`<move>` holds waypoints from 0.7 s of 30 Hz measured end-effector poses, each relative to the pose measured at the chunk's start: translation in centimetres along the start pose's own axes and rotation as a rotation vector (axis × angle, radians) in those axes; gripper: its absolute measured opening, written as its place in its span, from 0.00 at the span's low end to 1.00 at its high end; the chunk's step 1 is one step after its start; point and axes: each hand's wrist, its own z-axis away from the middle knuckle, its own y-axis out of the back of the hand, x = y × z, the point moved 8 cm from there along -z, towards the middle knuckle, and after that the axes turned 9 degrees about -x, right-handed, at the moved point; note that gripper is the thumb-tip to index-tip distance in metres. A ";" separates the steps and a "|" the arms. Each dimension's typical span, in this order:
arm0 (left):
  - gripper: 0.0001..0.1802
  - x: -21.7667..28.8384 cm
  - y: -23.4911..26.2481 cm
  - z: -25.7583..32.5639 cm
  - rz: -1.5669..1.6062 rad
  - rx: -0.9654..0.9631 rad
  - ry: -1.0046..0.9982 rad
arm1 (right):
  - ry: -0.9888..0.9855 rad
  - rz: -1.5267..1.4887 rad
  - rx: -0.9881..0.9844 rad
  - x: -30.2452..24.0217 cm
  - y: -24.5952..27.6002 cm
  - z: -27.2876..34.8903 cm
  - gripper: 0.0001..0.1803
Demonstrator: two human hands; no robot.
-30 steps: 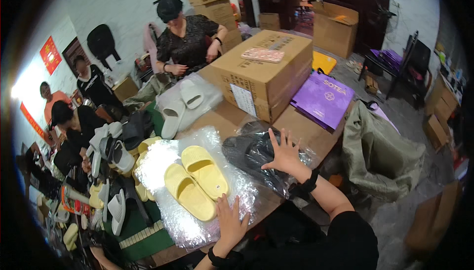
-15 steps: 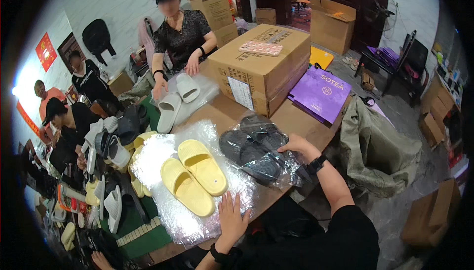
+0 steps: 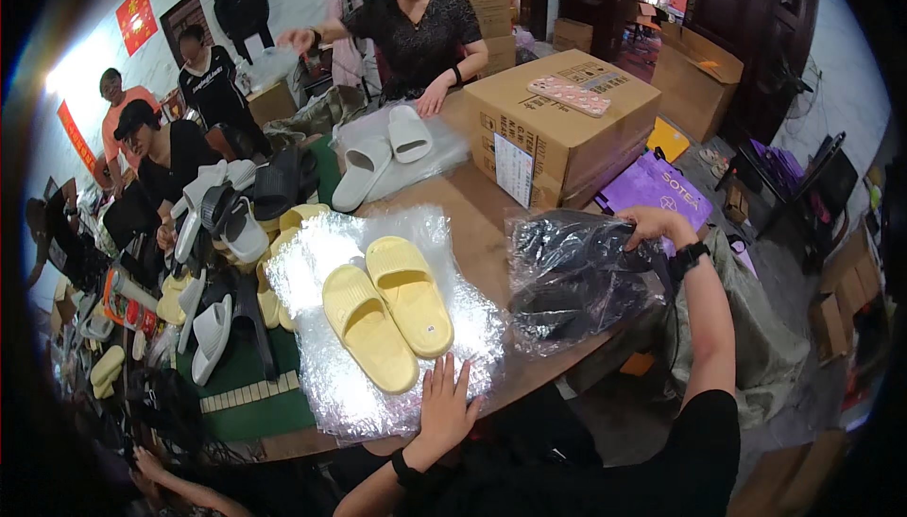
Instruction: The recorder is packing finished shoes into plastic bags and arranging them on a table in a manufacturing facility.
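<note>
A pair of pale yellow slide slippers (image 3: 383, 314) lies on a stack of clear plastic bags (image 3: 430, 224). My left hand (image 3: 446, 408) rests flat on the near edge of that stack, fingers spread, fingertips close to the slippers' heels. Farther right, a clear plastic bag (image 3: 586, 281) with a pair of black slippers inside sits at the table's right side. The fingers of my right hand (image 3: 657, 226) are closed on the bag's far right corner. Wrinkles and glare on the film partly blur the black slippers' outline.
Across the brown table (image 3: 472, 205), a person (image 3: 416, 35) stands by grey slippers (image 3: 387, 153) on plastic film. A large carton (image 3: 567, 129) carries a phone (image 3: 569, 94). Many loose slippers (image 3: 222, 210) crowd the left; a purple paper bag (image 3: 661, 191) stands behind my right hand.
My right hand has moved right and away from me, pulling the bagged black slippers rightward. My left hand stays on the film. The person opposite has reached an arm out to the left.
</note>
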 end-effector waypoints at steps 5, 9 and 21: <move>0.36 -0.4 0.4 0.3 0.037 -0.002 0.056 | -0.028 0.629 0.086 1.9 3.4 -4.4 0.31; 0.35 0.1 0.5 0.1 0.004 0.011 0.030 | -0.333 0.870 0.293 5.8 6.1 -4.9 0.27; 0.33 -0.1 0.9 1.4 0.203 0.156 -0.003 | -0.341 0.958 0.562 6.2 4.3 -4.5 0.30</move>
